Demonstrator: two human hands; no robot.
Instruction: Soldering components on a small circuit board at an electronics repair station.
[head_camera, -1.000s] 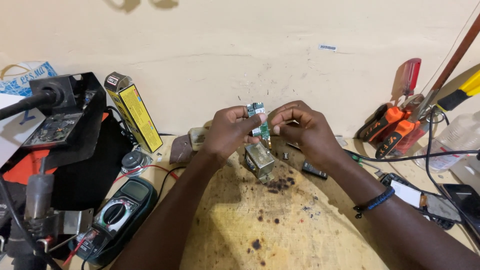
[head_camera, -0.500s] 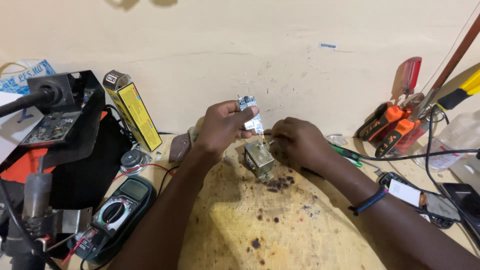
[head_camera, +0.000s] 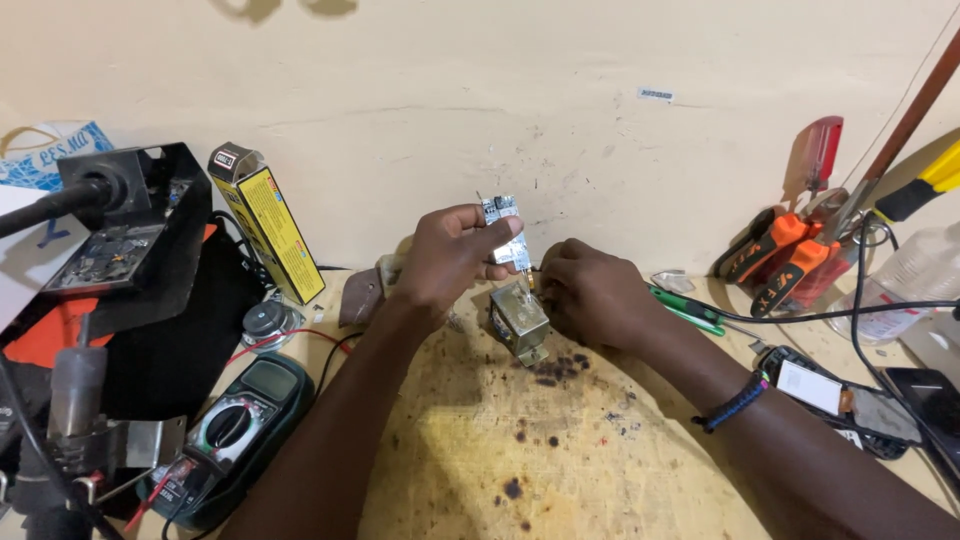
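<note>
- My left hand (head_camera: 450, 255) holds a small circuit board (head_camera: 503, 232) upright above the worktop (head_camera: 560, 460), fingers closed on its lower edge, thumb in front.
- My right hand (head_camera: 590, 295) rests low beside the small metal transformer (head_camera: 520, 322), which stands on the worktop directly under the board. The fingers curl toward it, but I cannot tell whether they grip it or only touch it.
- Thin leads seem to run between the board and the transformer; they are too fine to make out clearly.
- Risk: if I lift or twist the board too far, I judge that any such leads could strain or snap at the joint.
- Risk: my hold on the board is only a pinch at one edge, so a slip could drop it onto the transformer or the scorched worktop.
- Risk: the transformer stands tilted on a rough, burnt patch, and a nudge from my right hand could tip it.
- The multimeter (head_camera: 235, 430) with its red wire lies near my left forearm; a careless elbow could drag it.
- The orange-handled pliers (head_camera: 780, 260) lean well to the right, clear of both hands.
</note>
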